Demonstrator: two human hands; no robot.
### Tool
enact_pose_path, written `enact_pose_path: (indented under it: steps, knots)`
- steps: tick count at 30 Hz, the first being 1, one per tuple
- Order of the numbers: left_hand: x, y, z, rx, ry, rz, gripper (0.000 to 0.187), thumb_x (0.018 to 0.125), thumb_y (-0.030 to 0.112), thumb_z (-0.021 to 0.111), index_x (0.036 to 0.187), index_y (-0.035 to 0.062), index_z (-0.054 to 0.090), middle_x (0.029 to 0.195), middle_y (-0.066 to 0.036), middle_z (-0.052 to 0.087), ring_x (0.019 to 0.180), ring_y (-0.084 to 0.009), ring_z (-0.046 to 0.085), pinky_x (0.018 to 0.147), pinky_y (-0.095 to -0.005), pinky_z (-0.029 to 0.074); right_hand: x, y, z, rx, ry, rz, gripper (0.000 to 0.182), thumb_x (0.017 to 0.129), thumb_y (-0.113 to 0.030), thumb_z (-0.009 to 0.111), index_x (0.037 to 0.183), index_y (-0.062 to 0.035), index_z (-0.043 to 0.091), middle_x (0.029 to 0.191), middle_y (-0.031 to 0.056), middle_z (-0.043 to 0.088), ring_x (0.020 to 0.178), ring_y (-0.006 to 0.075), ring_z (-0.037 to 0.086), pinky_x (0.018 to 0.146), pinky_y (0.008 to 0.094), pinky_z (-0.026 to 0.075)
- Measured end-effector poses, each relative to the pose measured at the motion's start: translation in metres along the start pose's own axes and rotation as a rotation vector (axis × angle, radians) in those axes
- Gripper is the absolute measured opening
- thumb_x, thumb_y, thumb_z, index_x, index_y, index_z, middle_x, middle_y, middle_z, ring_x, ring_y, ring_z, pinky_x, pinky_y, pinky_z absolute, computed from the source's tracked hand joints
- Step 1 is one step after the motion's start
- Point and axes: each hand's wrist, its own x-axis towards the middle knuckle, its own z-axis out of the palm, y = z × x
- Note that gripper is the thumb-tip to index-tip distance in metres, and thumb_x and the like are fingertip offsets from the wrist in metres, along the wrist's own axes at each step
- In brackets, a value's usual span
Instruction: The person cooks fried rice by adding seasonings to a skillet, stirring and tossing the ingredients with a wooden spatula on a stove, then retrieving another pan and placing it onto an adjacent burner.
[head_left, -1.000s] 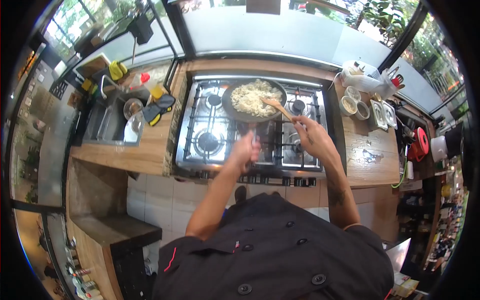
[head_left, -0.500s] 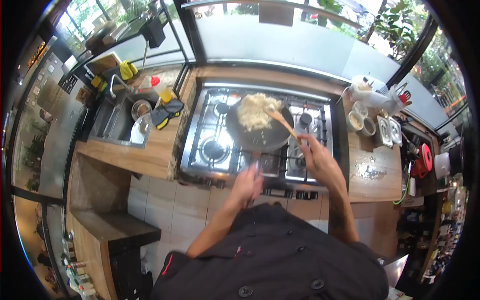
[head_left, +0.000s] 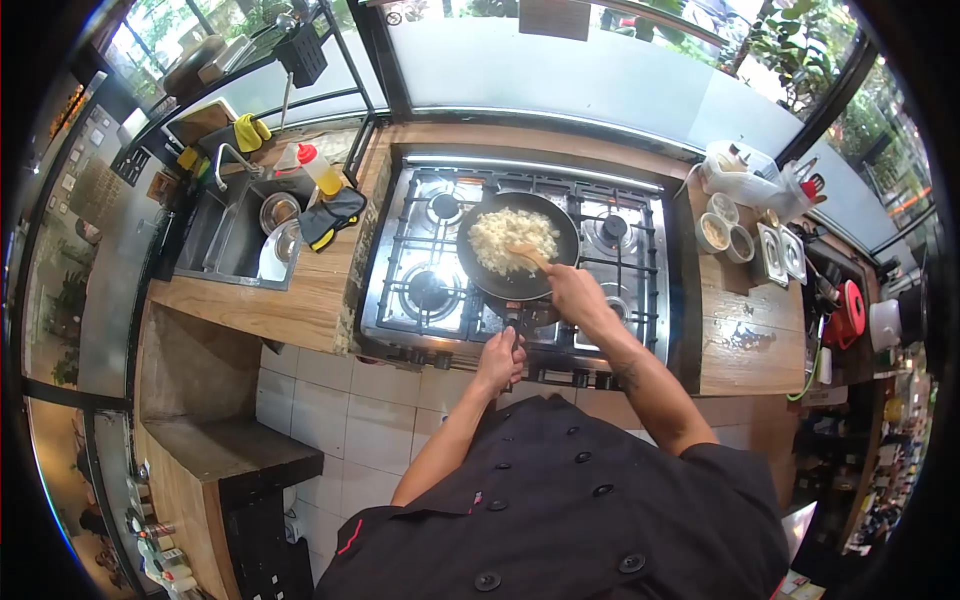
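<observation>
A dark frying pan [head_left: 500,288] rests over the stove's middle, holding pale, crumbly food [head_left: 513,238]. My left hand [head_left: 500,361] is wrapped round the pan's dark handle [head_left: 512,322], at the front of the stove. A wooden spatula [head_left: 533,257] is in my right hand [head_left: 578,297], whose fingers are closed on it near the pan's lower right rim. The spatula's tip is down in the food, right of the pan's middle.
The gas stove [head_left: 430,290] has metal grates. At left are a sink [head_left: 228,235], a squeeze bottle [head_left: 320,170] and dark gloves [head_left: 332,218]. Small bowls [head_left: 712,232], metal containers [head_left: 771,253] and a clear plastic bin [head_left: 742,180] stand on the right counter.
The pan now lies flatter, and the food has spread lower in it. My right hand has moved left and inward with the spatula. My left hand, blurred before, shows clearly on the handle.
</observation>
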Motion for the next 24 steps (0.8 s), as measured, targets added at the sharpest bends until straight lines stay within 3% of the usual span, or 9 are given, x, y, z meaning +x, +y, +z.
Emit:
enact_pose_path:
  steps: [2, 3, 6, 7, 12, 16, 20, 24]
  knots:
    - [0.0, -0.004, -0.004, -0.029, -0.04, -0.044, 0.037, 0.111, 0.044, 0.039, 0.107, 0.0093, 0.05, 0.068, 0.002, 0.043, 0.046, -0.0083, 0.037, 0.04, -0.0274, 0.033, -0.002, -0.015, -0.026, -0.031, -0.057, 0.074, 0.021, 0.098, -0.016, 0.054, 0.095, 0.0011, 0.066, 0.083, 0.0286, 0.068, 0.083, 0.0495, 0.067, 0.074, 0.0585, 0.051]
    - [0.005, -0.008, -0.007, -0.045, -0.049, -0.05, 0.037, 0.111, 0.045, 0.039, 0.107, 0.0094, 0.05, 0.068, 0.001, 0.044, 0.045, -0.0088, 0.037, 0.04, -0.0278, 0.032, 0.002, -0.018, -0.024, -0.037, 0.011, -0.015, 0.02, 0.097, -0.015, 0.054, 0.096, 0.0004, 0.067, 0.083, 0.0286, 0.068, 0.083, 0.0496, 0.067, 0.075, 0.0584, 0.051]
    - [0.006, -0.01, -0.004, 0.09, 0.033, -0.042, 0.037, 0.111, 0.045, 0.039, 0.107, 0.0095, 0.05, 0.068, 0.001, 0.045, 0.045, -0.0093, 0.036, 0.04, -0.0285, 0.032, 0.021, -0.003, 0.026, -0.119, -0.082, -0.03, 0.022, 0.097, -0.016, 0.056, 0.104, -0.0016, 0.07, 0.082, 0.0284, 0.067, 0.083, 0.0475, 0.068, 0.073, 0.0572, 0.051]
    - [0.004, -0.008, -0.002, 0.135, 0.053, -0.031, 0.037, 0.111, 0.045, 0.039, 0.107, 0.0098, 0.05, 0.068, 0.0, 0.045, 0.045, -0.0095, 0.036, 0.04, -0.0283, 0.032, 0.013, -0.007, 0.029, -0.06, -0.013, -0.125, 0.021, 0.096, -0.016, 0.056, 0.104, -0.0028, 0.071, 0.08, 0.0283, 0.067, 0.082, 0.0468, 0.068, 0.073, 0.057, 0.052]
    - [0.004, -0.005, -0.009, 0.059, -0.004, -0.084, 0.037, 0.111, 0.046, 0.039, 0.107, 0.0105, 0.049, 0.068, 0.001, 0.045, 0.045, -0.0094, 0.036, 0.041, -0.0281, 0.033, 0.02, -0.004, -0.004, -0.081, -0.124, -0.031, 0.023, 0.097, -0.016, 0.055, 0.1, -0.002, 0.072, 0.082, 0.0304, 0.067, 0.082, 0.0485, 0.068, 0.072, 0.057, 0.052]
    - [0.006, -0.01, -0.009, 0.142, 0.027, -0.056, 0.038, 0.111, 0.048, 0.04, 0.108, 0.0109, 0.049, 0.068, 0.001, 0.045, 0.045, -0.0098, 0.036, 0.041, -0.0295, 0.033, 0.029, 0.017, 0.02, -0.022, 0.098, -0.031, 0.023, 0.095, -0.016, 0.056, 0.1, -0.0011, 0.073, 0.081, 0.0297, 0.068, 0.082, 0.0481, 0.069, 0.073, 0.0566, 0.053]
    - [0.005, -0.011, -0.011, 0.071, 0.016, -0.125, 0.038, 0.11, 0.047, 0.042, 0.109, 0.0101, 0.049, 0.068, 0.0, 0.045, 0.045, -0.0106, 0.037, 0.041, -0.0296, 0.033, 0.037, 0.014, 0.027, -0.091, 0.011, -0.013, 0.023, 0.094, -0.015, 0.055, 0.098, -0.0009, 0.073, 0.082, 0.0298, 0.068, 0.082, 0.0474, 0.069, 0.073, 0.0568, 0.053]
    - [0.002, -0.008, -0.008, 0.171, 0.029, -0.07, 0.039, 0.109, 0.052, 0.044, 0.106, 0.0132, 0.051, 0.068, 0.003, 0.045, 0.049, -0.0084, 0.035, 0.044, -0.0275, 0.031, 0.047, 0.006, 0.045, -0.077, -0.032, -0.058, 0.022, 0.093, -0.014, 0.056, 0.098, -0.0021, 0.074, 0.083, 0.0294, 0.068, 0.08, 0.0468, 0.069, 0.073, 0.0553, 0.052]
